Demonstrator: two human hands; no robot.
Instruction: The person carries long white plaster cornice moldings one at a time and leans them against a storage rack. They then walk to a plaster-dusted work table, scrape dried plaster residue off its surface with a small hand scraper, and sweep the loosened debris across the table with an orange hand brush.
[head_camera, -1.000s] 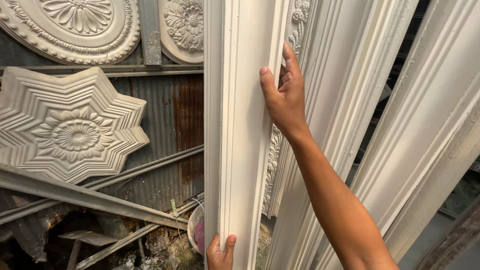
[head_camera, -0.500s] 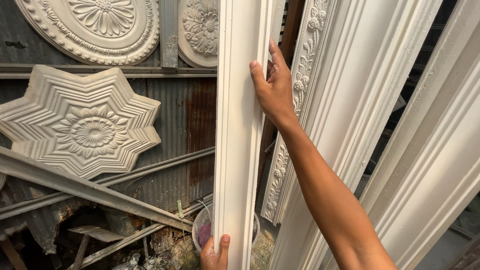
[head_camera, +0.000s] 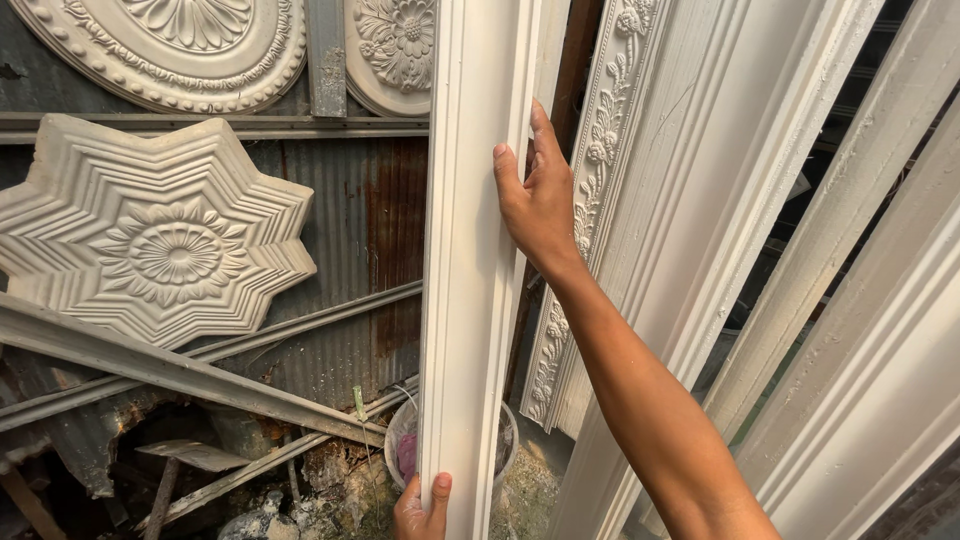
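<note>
1. Both hands grip one long white cornice moulding (head_camera: 468, 250) that stands nearly upright: the right hand (head_camera: 538, 195) is closed around its right edge, high up.
2. Low at the frame's bottom, the left hand (head_camera: 422, 508) clasps the same moulding, thumb across its face.
3. Just right of it lean a floral-carved moulding (head_camera: 600, 150) and plainer white mouldings (head_camera: 760, 200).
4. Behind, a star-shaped plaster medallion (head_camera: 160, 235) rests against a corrugated metal wall (head_camera: 370, 220).
5. A white bucket (head_camera: 404, 430) sits behind the moulding's lower end.
</note>
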